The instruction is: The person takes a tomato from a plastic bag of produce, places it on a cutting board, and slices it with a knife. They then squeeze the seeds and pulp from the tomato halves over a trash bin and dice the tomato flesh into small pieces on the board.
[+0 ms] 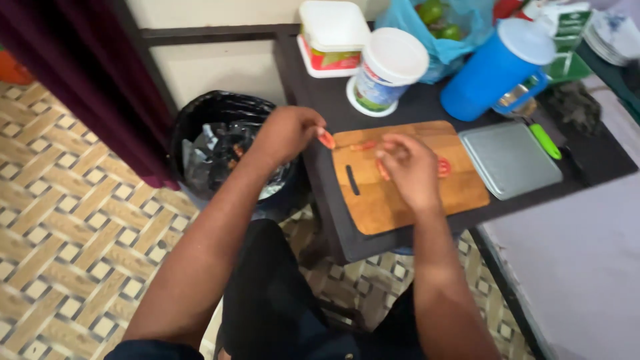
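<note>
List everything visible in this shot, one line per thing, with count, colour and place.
cutting board: one, brown wood, on the dark table
red pieces: a few, on the board
metal tray: one, grey, right of the board
green-handled tool: one, beside the tray
blue jug: one, white lid, behind the tray
round tub: one, white, behind the board
square tub: one, white and red, far table edge
blue bag: one, holding green produce
bin: one, black-lined, on the patterned floor left of the table
left hand: pinching a red piece at the board's left edge
right hand: over the board
</note>
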